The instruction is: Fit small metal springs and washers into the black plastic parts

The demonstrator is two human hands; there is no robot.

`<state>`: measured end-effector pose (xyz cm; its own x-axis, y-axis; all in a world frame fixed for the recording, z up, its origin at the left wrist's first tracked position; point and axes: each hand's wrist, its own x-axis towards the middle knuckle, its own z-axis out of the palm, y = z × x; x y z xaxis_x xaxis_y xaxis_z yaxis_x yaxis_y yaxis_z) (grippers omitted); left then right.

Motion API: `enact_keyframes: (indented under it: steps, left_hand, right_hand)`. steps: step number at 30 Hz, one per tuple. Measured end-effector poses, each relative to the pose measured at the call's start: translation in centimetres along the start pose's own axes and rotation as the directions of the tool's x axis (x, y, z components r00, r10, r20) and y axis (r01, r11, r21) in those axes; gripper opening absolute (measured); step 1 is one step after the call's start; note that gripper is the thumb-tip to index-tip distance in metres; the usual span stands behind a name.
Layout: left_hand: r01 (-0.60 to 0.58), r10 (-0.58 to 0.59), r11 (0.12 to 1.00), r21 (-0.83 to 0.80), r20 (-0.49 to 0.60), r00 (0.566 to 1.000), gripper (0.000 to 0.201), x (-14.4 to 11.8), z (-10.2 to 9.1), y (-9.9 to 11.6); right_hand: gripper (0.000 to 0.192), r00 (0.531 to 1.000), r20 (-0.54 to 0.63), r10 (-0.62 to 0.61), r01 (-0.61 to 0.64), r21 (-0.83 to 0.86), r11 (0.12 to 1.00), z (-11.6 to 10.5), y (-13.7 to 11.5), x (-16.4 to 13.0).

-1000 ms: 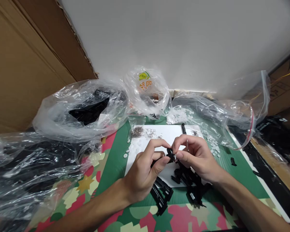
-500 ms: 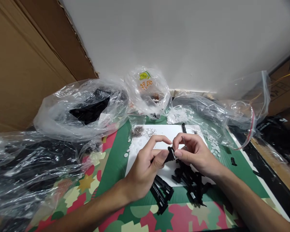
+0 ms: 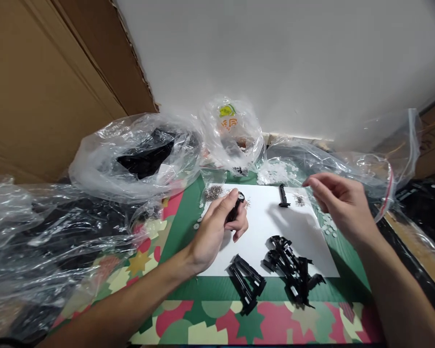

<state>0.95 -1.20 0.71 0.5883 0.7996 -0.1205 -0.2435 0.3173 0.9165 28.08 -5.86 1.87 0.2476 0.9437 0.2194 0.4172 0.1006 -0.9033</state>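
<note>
My left hand (image 3: pixel 217 222) is closed round a black plastic part (image 3: pixel 235 209), with a small white disc (image 3: pixel 241 195) at its upper end, over the white sheet. My right hand (image 3: pixel 342 205) is raised at the right edge of the sheet, its thumb and forefinger tips close together; anything between them is too small to make out. Below it lie loose white washers (image 3: pixel 328 224). A small pile of tiny metal pieces (image 3: pixel 299 200) and a single upright-lying black part (image 3: pixel 283 195) are on the sheet to the left of its fingertips.
Several black parts lie in a heap (image 3: pixel 293 270) at the front right, with a pair of black parts (image 3: pixel 247 282) left of them. Brown metal bits (image 3: pixel 214 192) and white pieces (image 3: pixel 277 171) lie farther back. Clear plastic bags (image 3: pixel 130 159) line the wall and left side.
My hands have parted: the right one moved away to the right and up, while the left turned the black part upward. The white disc now shows at its end. The view shifted slightly.
</note>
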Motion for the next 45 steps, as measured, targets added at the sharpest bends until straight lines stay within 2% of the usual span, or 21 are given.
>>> enact_keyframes:
  steps: [2,5,8,10,14,17,21,26,31,33,35,38,40,42,44,45]
  left_hand:
    - [0.008,-0.008,1.000,0.005,0.032,0.999,0.048,0.0,-0.1,-0.1]
    - [0.027,-0.028,1.000,0.007,0.067,0.997,0.042,0.1,-0.1,-0.2]
    - [0.006,-0.008,1.000,0.023,0.075,0.997,0.037,0.1,0.1,-0.2]
    - [-0.053,0.047,0.996,0.075,0.073,0.996,0.038,0.1,0.2,-0.3]
    - [-0.112,0.105,0.981,0.160,0.053,0.993,0.040,0.1,0.1,-0.8]
    - [-0.065,0.052,0.983,0.171,0.079,0.995,0.039,0.2,-0.3,-1.4]
    - [-0.019,-0.009,0.977,0.214,0.133,0.991,0.040,0.3,-0.3,-1.6]
    - [0.032,-0.060,0.983,0.182,0.151,0.987,0.039,0.3,0.1,-1.4]
    - [0.002,-0.017,0.994,0.107,0.134,0.991,0.030,0.1,0.4,-1.4]
    - [-0.004,-0.006,0.996,0.087,0.113,0.994,0.028,0.0,0.6,-1.3]
    - [0.011,-0.019,0.997,0.078,0.107,0.994,0.027,-0.2,0.8,-1.3]
    - [0.028,-0.032,0.999,0.033,0.118,0.993,0.031,-0.3,1.2,-1.5]
    - [-0.050,0.048,0.999,0.011,0.114,0.992,0.030,-0.3,1.3,-1.8]
    - [-0.121,0.113,0.991,0.056,0.130,0.985,0.029,-0.4,1.3,-2.1]
    - [-0.154,0.139,0.982,0.110,0.128,0.982,0.029,-0.6,1.1,-2.2]
    - [-0.163,0.146,0.976,0.143,0.122,0.982,0.029,-0.7,1.0,-2.2]
  right_hand:
    - [0.037,1.000,-0.017,0.017,-0.018,-0.072,0.997,-1.8,0.5,-0.3]
    - [0.044,0.992,0.057,0.114,-0.097,-0.245,0.965,-4.7,1.1,-1.9]
    - [0.046,0.978,0.063,0.200,-0.153,-0.442,0.884,-7.3,1.7,-4.4]
    - [0.048,0.971,0.048,0.236,-0.168,-0.566,0.807,-8.6,2.3,-6.2]
    - [0.048,0.974,0.014,0.228,-0.160,-0.667,0.727,-10.1,4.1,-9.0]
    - [0.052,0.976,0.030,0.214,-0.139,-0.673,0.727,-10.5,4.9,-10.0]
    - [0.054,0.969,0.040,0.245,-0.161,-0.650,0.743,-10.5,4.9,-9.8]
    - [0.049,0.962,0.030,0.270,-0.174,-0.693,0.699,-9.9,4.9,-9.2]
    - [0.040,0.977,-0.038,0.210,-0.161,-0.776,0.610,-8.5,5.8,-9.3]
    - [0.037,0.985,-0.043,0.165,-0.138,-0.771,0.622,-7.7,5.5,-9.4]
    - [0.035,0.992,-0.051,0.115,-0.116,-0.721,0.683,-6.8,4.5,-9.4]
    - [0.032,0.998,-0.039,0.056,-0.068,-0.571,0.818,-4.8,1.9,-9.2]
    - [0.026,1.000,0.005,-0.003,0.004,-0.411,0.912,-2.9,-0.3,-8.8]
    - [0.021,0.997,0.052,-0.058,0.068,-0.215,0.974,-0.7,-2.4,-8.2]
    - [0.020,0.998,0.050,-0.043,0.044,-0.010,0.999,1.7,-4.0,-7.5]
    - [0.021,0.999,0.038,0.016,-0.020,0.096,0.995,3.0,-4.5,-7.2]
